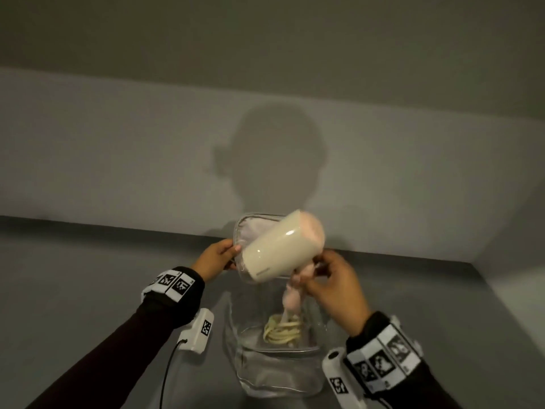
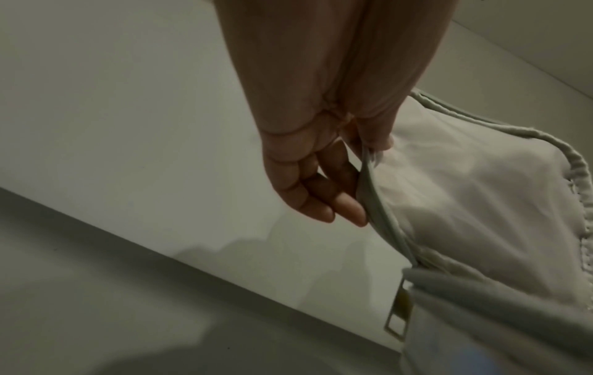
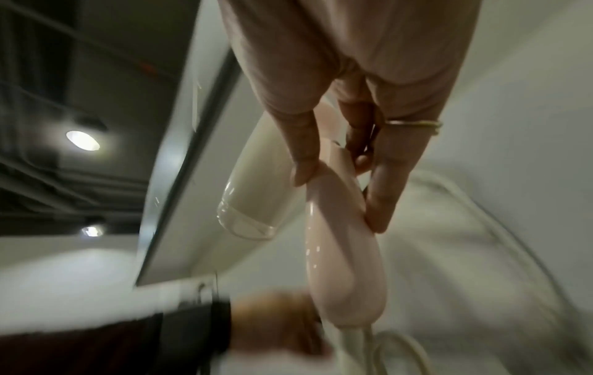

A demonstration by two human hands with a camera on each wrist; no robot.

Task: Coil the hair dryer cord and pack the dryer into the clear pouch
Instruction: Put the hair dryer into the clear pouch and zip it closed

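A cream hair dryer [image 1: 280, 250] with a pink handle [image 3: 340, 243] hangs tilted above the open clear pouch [image 1: 277, 367] on the grey table. My right hand [image 1: 330, 278] grips the handle near its top between thumb and fingers. The coiled cream cord [image 1: 281, 332] lies inside the pouch's clear bottom. My left hand [image 1: 216, 258] pinches the edge of the pouch's raised lid [image 2: 465, 192], holding it upright behind the dryer. In the left wrist view the fingers [image 2: 333, 200] lie against the lid's piping, with a zipper pull [image 2: 398, 319] hanging below.
A grey wall [image 1: 118, 160] rises right behind the pouch, and a side wall closes the table's right end. Bare table surface [image 1: 88, 284] spreads to the left. A wrist camera box and its black cable [image 1: 168, 367] hang under my left forearm.
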